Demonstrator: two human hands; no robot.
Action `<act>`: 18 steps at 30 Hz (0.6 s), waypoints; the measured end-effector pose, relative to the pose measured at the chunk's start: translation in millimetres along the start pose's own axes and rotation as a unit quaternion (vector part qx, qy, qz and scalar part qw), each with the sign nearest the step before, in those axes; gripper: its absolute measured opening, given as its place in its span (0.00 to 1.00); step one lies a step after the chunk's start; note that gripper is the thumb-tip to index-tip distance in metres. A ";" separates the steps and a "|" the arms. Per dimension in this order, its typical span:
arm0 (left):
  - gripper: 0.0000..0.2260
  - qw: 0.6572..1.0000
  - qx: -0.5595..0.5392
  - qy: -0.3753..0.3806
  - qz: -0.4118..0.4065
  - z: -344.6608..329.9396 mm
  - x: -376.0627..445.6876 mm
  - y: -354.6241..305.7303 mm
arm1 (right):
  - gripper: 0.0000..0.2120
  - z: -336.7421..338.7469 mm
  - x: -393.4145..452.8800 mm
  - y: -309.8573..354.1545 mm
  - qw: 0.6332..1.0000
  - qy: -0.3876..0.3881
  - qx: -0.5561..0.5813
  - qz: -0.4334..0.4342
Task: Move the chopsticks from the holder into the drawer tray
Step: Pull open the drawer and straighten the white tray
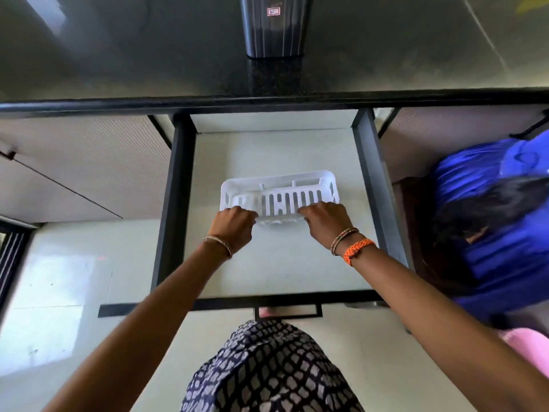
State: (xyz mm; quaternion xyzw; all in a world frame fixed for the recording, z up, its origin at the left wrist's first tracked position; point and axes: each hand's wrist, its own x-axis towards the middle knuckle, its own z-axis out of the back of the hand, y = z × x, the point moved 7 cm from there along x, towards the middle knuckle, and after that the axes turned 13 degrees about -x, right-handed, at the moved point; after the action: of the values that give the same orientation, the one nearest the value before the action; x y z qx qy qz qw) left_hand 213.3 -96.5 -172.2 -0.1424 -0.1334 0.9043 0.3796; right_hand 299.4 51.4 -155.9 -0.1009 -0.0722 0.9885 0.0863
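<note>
Head cam looks down into the open drawer [368, 185], where the left hand [234, 227] and right hand [323, 218] both have fingers curled over the near edge of the white slotted tray [279, 191], which sits tipped up a bit on the drawer floor. The black holder [276, 25] is up on the dark counter [118, 55], well apart from the tray, and honestly I can't see any chopsticks in it from this angle. Main worry: if the tray gets left tilted, chopsticks dropped in later could roll out onto the drawer floor.
</note>
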 end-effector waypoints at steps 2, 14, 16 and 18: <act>0.12 1.000 -0.008 0.006 0.023 -10.2 -23.2 -3.4 | 0.23 -11.1 -22.2 11.6 1.000 0.019 0.003 0.019; 0.11 0.992 0.002 0.126 0.029 -49.2 -36.9 -8.1 | 0.26 -46.2 -37.3 21.7 0.994 0.103 0.042 0.012; 0.11 0.989 -0.003 0.143 0.029 -49.3 -34.6 -5.8 | 0.25 -47.6 -35.0 21.3 0.992 0.118 0.049 0.004; 0.12 0.986 -0.014 0.164 0.030 -47.7 -31.3 -3.6 | 0.23 -48.5 -32.8 21.8 0.987 0.152 0.051 0.010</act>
State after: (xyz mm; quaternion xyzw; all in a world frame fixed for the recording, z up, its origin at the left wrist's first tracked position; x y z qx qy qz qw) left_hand 253.8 -110.4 -210.1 -0.2981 -0.0777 0.8775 0.3674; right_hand 337.9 30.1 -200.3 -0.2462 -0.0064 0.9649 0.0914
